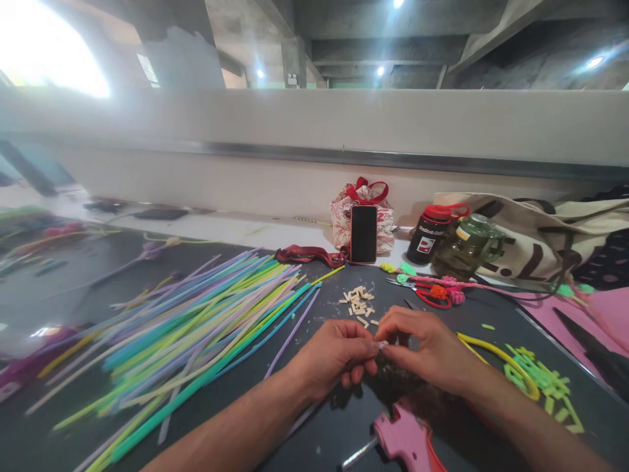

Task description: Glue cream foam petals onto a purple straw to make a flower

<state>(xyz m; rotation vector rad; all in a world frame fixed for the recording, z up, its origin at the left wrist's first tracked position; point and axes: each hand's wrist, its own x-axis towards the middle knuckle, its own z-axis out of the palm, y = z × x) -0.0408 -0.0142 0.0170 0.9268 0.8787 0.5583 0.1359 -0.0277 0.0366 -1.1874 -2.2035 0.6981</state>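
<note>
My left hand [339, 351] and my right hand [425, 347] meet over the dark table, thumbs and fingertips closed in a pinch. Between them shows a small pale lilac piece [381, 345], mostly covered by the fingers; its exact kind is unclear. A lilac pipe cleaner [295, 331] lies on the table and passes behind my left wrist. Below my hands rests a pink glue gun [403, 438], its nozzle pointing left. Just beyond the fingertips is a small heap of short cream-coloured cut pieces [358, 301].
Many coloured pipe cleaners [196, 334] spread across the left. To the right lie green cut pieces [540, 377], a yellow curved strip [523, 367] and red-handled scissors [432, 298]. Behind stand a phone [363, 235], a black bottle [428, 236], a green jug [469, 246] and a canvas bag [540, 236].
</note>
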